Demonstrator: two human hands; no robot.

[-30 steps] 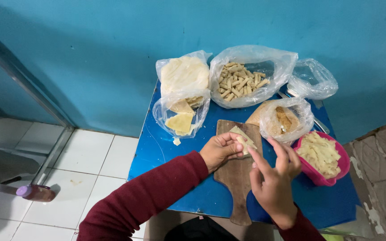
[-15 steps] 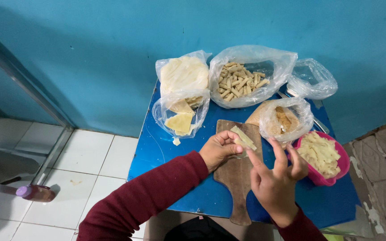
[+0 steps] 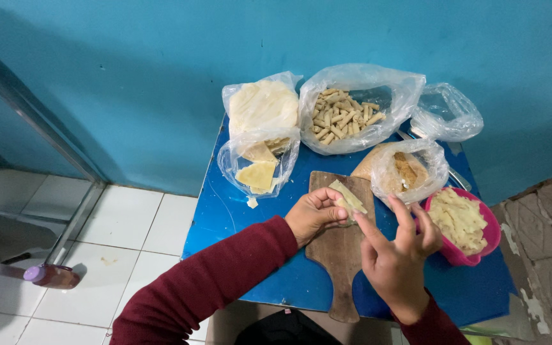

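Observation:
My left hand pinches a small pale wrapper roll just above a wooden cutting board on a blue table. My right hand is beside it, index finger and thumb touching the roll's lower end, other fingers spread. A pink bowl of pale shredded filling sits right of the hands. A clear bag of square wrappers lies behind the board on the left.
At the back of the table are a bag of stacked round sheets, a bag of several finished rolls, a mostly empty bag and a bag of brown crumbs. A blue wall rises behind. White floor tiles lie left.
The roll has been lifted slightly off the board and my right hand has shifted closer, its fingers now at the roll's end.

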